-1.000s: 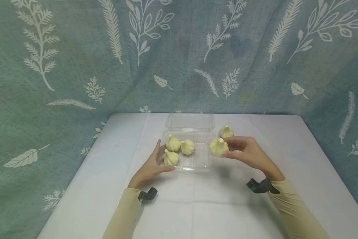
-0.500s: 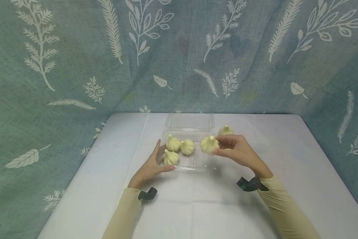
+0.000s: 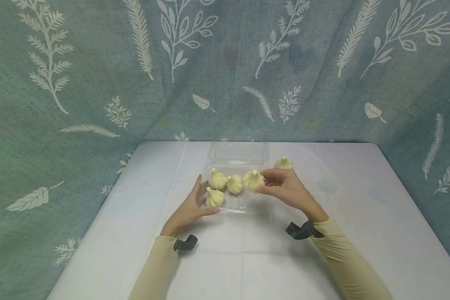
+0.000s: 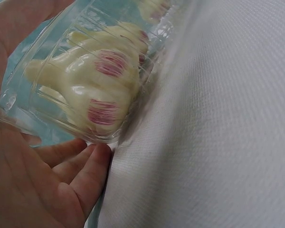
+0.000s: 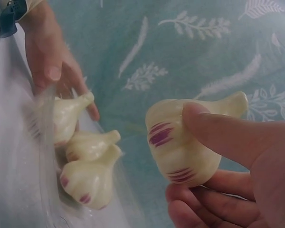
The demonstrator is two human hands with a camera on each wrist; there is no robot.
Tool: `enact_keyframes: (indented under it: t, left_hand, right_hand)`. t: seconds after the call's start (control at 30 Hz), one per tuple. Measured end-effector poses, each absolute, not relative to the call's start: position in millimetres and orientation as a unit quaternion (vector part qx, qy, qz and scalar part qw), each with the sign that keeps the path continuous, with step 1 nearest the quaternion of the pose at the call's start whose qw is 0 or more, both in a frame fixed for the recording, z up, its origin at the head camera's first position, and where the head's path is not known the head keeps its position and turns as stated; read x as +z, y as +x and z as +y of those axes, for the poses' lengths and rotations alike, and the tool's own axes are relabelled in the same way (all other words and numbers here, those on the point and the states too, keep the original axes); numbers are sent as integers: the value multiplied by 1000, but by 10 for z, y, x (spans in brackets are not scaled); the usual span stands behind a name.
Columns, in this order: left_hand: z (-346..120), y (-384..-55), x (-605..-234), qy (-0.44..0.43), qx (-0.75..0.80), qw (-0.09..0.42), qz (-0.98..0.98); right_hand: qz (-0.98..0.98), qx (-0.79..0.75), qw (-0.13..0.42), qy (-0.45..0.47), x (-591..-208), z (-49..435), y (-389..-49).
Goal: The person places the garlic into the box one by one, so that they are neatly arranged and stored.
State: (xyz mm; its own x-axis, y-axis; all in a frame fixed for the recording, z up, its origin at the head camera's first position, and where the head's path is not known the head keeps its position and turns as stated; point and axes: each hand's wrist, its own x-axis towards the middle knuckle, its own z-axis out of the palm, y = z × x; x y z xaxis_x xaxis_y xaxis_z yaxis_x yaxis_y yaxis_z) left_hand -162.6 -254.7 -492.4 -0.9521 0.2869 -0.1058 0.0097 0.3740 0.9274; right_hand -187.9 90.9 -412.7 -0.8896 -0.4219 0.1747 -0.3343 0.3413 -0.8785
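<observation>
Right hand (image 3: 290, 190) pinches bulb (image 3: 253, 181) above right part of box (image 3: 237, 211), stem up; side grip apparently leaves base free. Left hand (image 3: 187, 211) holds left end, presumably steadying light plastic. Three bulbs (image 3: 217, 179) inside; another bulb (image 3: 283, 163) on desk (image 3: 209, 275).

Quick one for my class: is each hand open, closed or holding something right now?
Left hand: holding the clear container by its left end.
Right hand: holding a garlic bulb between thumb and fingers.

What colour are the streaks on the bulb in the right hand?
Purple, on the pale yellow bulb; clearest in the right wrist view.
</observation>
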Motion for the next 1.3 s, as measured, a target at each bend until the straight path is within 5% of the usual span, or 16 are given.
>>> enact_keyframes:
  t: [1.3]
  left_hand:
    - [-2590,-1645,-4949,101,551,123,819]
  right_hand:
    - [841,-485,54,-234,-4376,450,-1898]
